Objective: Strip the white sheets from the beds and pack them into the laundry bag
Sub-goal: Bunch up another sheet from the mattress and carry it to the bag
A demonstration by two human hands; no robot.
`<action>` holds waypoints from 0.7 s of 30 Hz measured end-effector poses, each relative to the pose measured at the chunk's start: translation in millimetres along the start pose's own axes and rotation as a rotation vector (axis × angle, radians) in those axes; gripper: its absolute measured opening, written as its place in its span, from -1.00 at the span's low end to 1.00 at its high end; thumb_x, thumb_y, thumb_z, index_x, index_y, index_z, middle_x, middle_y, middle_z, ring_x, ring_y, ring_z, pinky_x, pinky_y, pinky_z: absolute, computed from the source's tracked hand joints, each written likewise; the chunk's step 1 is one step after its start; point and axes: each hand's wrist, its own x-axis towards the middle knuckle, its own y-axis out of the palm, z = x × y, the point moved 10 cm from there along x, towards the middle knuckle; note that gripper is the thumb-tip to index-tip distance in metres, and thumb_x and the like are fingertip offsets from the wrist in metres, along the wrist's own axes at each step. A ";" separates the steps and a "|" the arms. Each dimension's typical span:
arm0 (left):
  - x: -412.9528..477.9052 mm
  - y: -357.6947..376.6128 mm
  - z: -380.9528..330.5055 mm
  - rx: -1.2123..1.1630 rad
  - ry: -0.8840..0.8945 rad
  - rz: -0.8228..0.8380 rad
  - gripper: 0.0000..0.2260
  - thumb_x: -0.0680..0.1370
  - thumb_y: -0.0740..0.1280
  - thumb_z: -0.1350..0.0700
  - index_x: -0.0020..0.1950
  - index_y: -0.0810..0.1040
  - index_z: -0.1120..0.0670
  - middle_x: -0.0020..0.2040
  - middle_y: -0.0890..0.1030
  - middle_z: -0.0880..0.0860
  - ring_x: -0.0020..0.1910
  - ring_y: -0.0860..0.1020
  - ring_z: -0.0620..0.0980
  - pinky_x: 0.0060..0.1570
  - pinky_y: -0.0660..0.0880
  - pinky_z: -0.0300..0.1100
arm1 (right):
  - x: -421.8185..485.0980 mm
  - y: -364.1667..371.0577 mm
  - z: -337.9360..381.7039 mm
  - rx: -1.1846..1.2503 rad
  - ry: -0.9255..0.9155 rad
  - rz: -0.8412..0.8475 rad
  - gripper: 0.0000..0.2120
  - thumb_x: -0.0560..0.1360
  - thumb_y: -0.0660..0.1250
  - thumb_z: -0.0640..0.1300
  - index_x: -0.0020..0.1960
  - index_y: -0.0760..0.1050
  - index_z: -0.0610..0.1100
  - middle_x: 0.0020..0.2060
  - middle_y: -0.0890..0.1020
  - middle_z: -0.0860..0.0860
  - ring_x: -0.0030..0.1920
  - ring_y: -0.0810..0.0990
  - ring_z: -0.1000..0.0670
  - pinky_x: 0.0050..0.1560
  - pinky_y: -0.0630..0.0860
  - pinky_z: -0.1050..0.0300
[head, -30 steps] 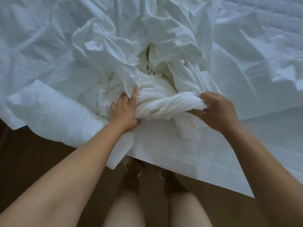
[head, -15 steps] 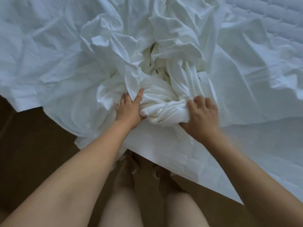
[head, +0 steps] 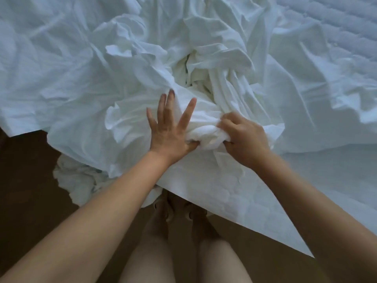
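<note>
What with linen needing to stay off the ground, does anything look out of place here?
Yes. A bunch of the white sheet hangs over the mattress edge and lies crumpled on the dark floor, to the left of the bundle that the right hand grips.

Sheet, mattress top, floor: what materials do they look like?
Sheet: thin woven fabric, likely cotton or a blend, matte; it holds sharp creases and bunches tightly in the right hand.
Mattress top: quilted padded textile, matte; stitched puffy rows show.
Floor: dark brown, smooth, possibly wood or laminate; too dim to see grain.
</note>
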 end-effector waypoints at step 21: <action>85.8 -33.1 -295.2 -0.859 0.003 0.411 -0.76 0.43 0.31 0.13 0.08 0.59 0.04 -0.10 0.66 0.07 -0.08 0.61 0.13 -0.04 0.55 -0.02 | -148.5 -145.1 -150.7 -0.024 0.515 0.001 0.04 0.30 0.43 -0.04 0.45 -0.29 0.21 0.52 -0.17 -0.12 0.51 -0.22 -0.16 0.42 -0.08 -0.28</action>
